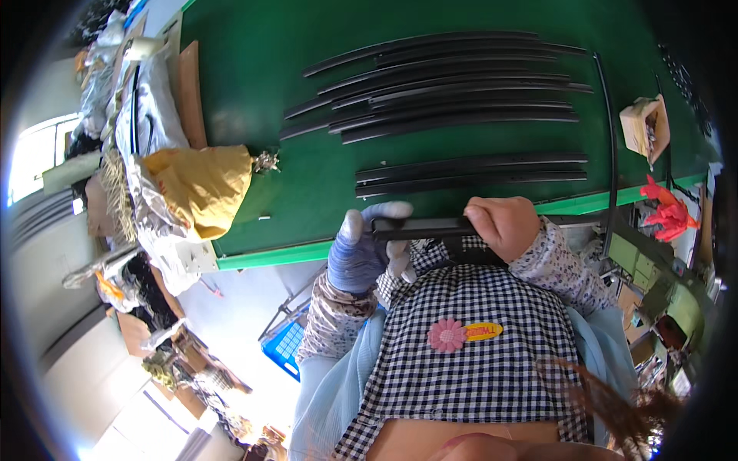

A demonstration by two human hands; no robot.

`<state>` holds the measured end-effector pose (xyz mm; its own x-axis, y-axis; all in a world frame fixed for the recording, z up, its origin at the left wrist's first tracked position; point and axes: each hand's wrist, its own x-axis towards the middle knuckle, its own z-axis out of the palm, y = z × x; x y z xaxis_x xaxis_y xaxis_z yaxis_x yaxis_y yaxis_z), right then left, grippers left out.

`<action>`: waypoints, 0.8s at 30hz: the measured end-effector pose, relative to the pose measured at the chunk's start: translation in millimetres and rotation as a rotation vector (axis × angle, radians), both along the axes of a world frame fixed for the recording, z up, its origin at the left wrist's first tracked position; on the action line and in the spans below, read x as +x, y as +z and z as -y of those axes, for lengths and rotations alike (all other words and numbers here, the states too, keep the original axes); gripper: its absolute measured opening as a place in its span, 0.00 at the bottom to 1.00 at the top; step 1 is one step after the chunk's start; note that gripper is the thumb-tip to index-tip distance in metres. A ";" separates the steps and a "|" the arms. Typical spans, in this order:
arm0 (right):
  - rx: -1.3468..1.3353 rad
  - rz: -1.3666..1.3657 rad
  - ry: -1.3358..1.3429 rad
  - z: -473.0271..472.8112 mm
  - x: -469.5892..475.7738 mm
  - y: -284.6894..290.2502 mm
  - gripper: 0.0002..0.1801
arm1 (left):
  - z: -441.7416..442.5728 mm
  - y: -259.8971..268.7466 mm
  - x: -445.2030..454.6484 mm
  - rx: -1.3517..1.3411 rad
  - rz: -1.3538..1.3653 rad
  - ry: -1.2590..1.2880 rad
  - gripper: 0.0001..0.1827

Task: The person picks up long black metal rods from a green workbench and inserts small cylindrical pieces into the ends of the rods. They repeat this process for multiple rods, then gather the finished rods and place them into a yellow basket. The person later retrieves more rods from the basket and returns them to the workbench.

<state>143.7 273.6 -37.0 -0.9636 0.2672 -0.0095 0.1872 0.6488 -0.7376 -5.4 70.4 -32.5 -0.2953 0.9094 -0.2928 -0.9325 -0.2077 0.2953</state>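
My left hand [360, 253], in a blue knitted glove with pale fingertips, is around the left end of a black bar [426, 228], its fingers above and below it. My bare right hand [504, 225] is closed on the bar's right part. The bar lies level across the front of my checked apron, near the edge of a green table [277, 201]. Just beyond it, two black strips [473, 180] lie on the table. Farther back, several more black strips [455, 86] lie roughly parallel. What the bar's right end looks like is hidden by my hand.
A yellow sack [202, 184] and a brown board [192, 95] are on the left. On the right are a long black strip [608, 144] crossing the table edge, an open box [637, 124] with small pieces and a red glove-like item [669, 213]. A blue crate [282, 348] stands below left.
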 end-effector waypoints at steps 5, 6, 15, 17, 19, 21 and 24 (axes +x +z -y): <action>-0.060 0.085 0.035 0.3 7.3 0.3 0.19 | 5.6 -3.7 -3.8 0.042 0.075 -0.100 0.26; -0.049 0.094 0.046 0.2 8.5 0.3 0.19 | 6.3 -7.3 -5.5 0.052 0.078 -0.124 0.25; 0.101 0.054 0.083 3.3 13.1 6.0 0.18 | 13.2 -20.5 -8.5 0.084 0.072 -0.285 0.20; 0.098 0.079 0.079 2.4 13.9 8.5 0.18 | 15.7 -15.7 -5.9 0.012 0.033 -0.260 0.23; 0.066 0.127 0.047 -2.8 16.1 8.6 0.19 | 12.1 11.2 -6.8 -0.161 -0.036 -0.216 0.26; -0.030 0.169 -0.022 -6.8 20.8 4.2 0.21 | 11.5 15.3 -6.8 -0.221 -0.285 -0.026 0.30; -0.117 0.173 -0.073 -7.8 21.8 3.4 0.23 | 18.4 6.2 -3.8 -0.287 -1.060 0.113 0.25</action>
